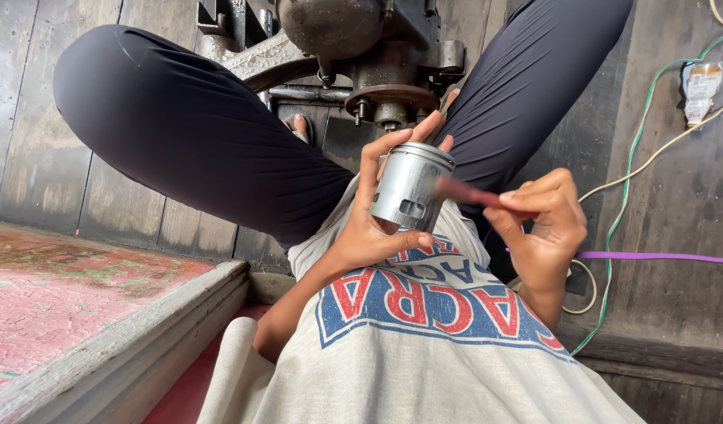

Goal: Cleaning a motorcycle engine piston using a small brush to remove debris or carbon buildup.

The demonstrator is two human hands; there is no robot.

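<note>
My left hand (369, 228) grips the metal piston (408, 186) upright, its long axis slightly tilted, just below the rusty machine (354, 55), while my right hand (546, 224) pinches a blurred reddish strip (467, 192) touching its right side.

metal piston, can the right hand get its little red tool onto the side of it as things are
Probably yes. The left hand holds the metal piston up with its right side bare, and the right hand already has the thin red tool at that side; blur hides whether it touches.

Motion-blurred reddish strip (465, 191) held by right hand (544, 228).
</note>
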